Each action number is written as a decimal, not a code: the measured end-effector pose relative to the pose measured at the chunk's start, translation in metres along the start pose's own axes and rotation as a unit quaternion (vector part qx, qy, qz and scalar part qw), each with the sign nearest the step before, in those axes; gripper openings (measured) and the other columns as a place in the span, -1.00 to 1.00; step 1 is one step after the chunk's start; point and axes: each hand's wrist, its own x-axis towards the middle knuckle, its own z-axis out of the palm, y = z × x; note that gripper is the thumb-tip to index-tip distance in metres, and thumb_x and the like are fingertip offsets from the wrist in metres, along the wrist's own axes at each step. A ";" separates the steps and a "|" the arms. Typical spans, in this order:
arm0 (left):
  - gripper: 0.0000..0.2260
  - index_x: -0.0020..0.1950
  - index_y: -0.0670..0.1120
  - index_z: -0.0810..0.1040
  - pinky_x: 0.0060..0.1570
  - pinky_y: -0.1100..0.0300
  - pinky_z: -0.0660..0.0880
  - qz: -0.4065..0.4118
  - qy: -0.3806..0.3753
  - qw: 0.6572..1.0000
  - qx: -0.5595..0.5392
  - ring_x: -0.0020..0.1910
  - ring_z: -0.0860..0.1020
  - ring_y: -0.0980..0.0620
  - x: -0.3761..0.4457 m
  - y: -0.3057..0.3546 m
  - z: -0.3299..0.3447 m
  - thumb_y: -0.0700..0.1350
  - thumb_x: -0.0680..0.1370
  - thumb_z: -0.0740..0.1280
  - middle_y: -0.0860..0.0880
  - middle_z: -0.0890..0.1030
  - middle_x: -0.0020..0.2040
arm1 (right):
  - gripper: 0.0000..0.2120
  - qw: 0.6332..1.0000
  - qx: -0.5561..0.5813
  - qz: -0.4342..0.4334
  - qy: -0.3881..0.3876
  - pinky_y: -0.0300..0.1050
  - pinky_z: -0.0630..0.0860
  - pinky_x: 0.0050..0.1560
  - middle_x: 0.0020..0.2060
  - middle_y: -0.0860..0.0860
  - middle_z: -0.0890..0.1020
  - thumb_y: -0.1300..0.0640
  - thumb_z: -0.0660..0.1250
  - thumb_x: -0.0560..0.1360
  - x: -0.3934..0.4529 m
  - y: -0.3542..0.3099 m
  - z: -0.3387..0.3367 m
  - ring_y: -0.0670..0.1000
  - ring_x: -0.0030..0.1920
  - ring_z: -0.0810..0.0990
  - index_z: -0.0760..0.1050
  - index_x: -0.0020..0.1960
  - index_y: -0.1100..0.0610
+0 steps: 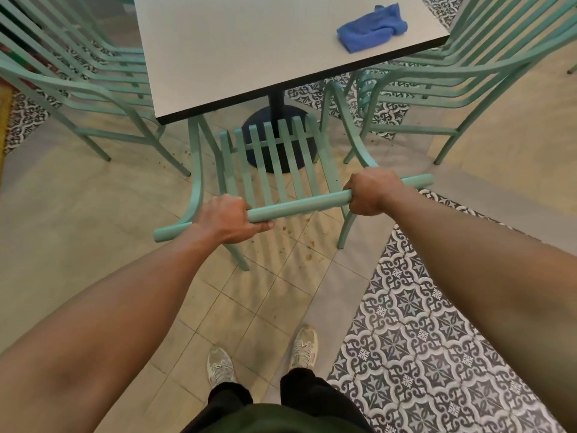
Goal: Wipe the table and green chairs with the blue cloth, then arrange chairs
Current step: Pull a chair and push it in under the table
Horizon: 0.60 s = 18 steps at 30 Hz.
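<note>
A green slatted chair [274, 160] stands in front of me, its seat partly under the near edge of the white table [237, 51]. My left hand [228, 218] is closed around the left part of the chair's top rail [299, 204]. Farther right on the same rail, my right hand [371, 190] grips it too. The crumpled blue cloth [371, 28] lies on the table near its far right corner, away from both hands.
A second green chair [78, 73] stands at the table's left side and a third green chair [452, 73] at its right. The table's black pedestal base [274, 120] sits under the near chair's seat. Crumbs dot the floor tiles. My feet [262, 354] are below.
</note>
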 end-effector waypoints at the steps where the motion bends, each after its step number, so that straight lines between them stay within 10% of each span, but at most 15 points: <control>1: -0.37 -0.14 0.00 0.63 -0.49 0.23 0.30 0.002 -0.003 1.000 -0.002 -0.40 0.50 0.10 0.001 -0.001 0.000 0.54 0.31 0.19 0.04 0.52 -0.40 | -0.80 1.000 0.002 0.001 0.000 -0.14 0.32 -0.36 -0.38 -0.08 0.49 -0.03 0.23 0.29 0.000 0.000 0.000 -0.01 -0.35 0.47 0.54 -0.12 -0.10; 8: -0.39 0.08 0.05 0.63 -0.36 0.19 0.45 0.002 0.019 1.000 0.017 -0.33 0.53 0.10 -0.005 0.002 -0.002 0.49 0.36 0.20 0.06 0.58 -0.32 | -0.80 1.000 0.018 0.020 -0.015 -0.10 0.41 -0.29 -0.34 -0.09 0.52 -0.02 0.25 0.32 -0.006 -0.008 -0.004 -0.01 -0.31 0.50 0.56 -0.08 -0.09; 11: -0.36 0.41 0.02 0.40 0.00 0.01 0.48 0.031 0.088 0.995 0.017 0.02 0.55 -0.03 -0.014 0.013 0.009 0.34 0.44 0.26 -0.04 0.61 0.12 | -0.64 0.994 0.017 0.086 0.072 0.25 0.34 0.20 -0.02 0.01 0.57 -0.04 0.27 0.34 -0.019 -0.013 0.008 0.15 0.06 0.51 0.46 0.12 -0.02; 14: -0.23 0.55 -0.06 0.11 0.42 -0.28 0.06 0.091 0.133 0.985 0.057 0.48 0.18 -0.20 -0.038 0.043 0.027 0.23 0.45 0.26 -0.17 0.22 0.52 | -0.28 0.961 0.102 0.203 0.157 0.41 0.00 0.37 0.46 0.18 0.20 0.03 0.26 0.35 -0.054 -0.028 0.033 0.26 0.46 0.13 0.11 0.45 0.12; 18: -0.24 0.59 -0.03 -0.02 0.43 -0.26 -0.29 0.251 0.056 0.961 0.099 0.54 -0.16 -0.26 -0.062 0.095 0.055 0.24 0.48 0.11 -0.22 -0.09 0.58 | -0.24 0.931 0.213 0.289 0.062 0.35 -0.07 0.43 0.55 0.15 -0.10 -0.06 0.12 0.50 -0.111 -0.051 0.073 0.24 0.52 -0.11 -0.22 0.54 0.09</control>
